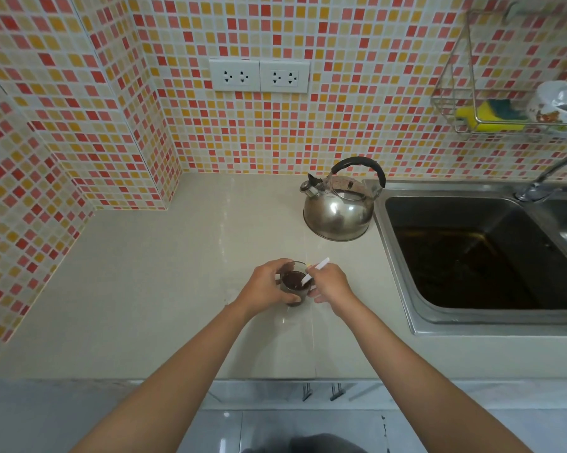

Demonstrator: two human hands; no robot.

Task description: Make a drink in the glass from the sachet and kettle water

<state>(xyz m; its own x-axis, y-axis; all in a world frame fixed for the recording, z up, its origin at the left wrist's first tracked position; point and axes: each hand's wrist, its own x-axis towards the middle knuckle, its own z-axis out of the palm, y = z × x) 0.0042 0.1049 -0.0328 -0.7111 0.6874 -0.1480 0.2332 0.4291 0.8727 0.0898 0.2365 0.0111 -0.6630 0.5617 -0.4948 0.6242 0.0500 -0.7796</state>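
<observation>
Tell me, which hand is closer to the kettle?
The right hand. It holds a white stirrer in the glass, below the kettle. The left hand grips the glass farther left, slightly farther away.

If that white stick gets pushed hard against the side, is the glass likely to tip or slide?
The glass looks short and squat, so it probably resists tipping. The left hand wraps around it, which should stop sliding on the glossy counter. The thin white stick, pinched by the right hand, would likely flex first.
</observation>
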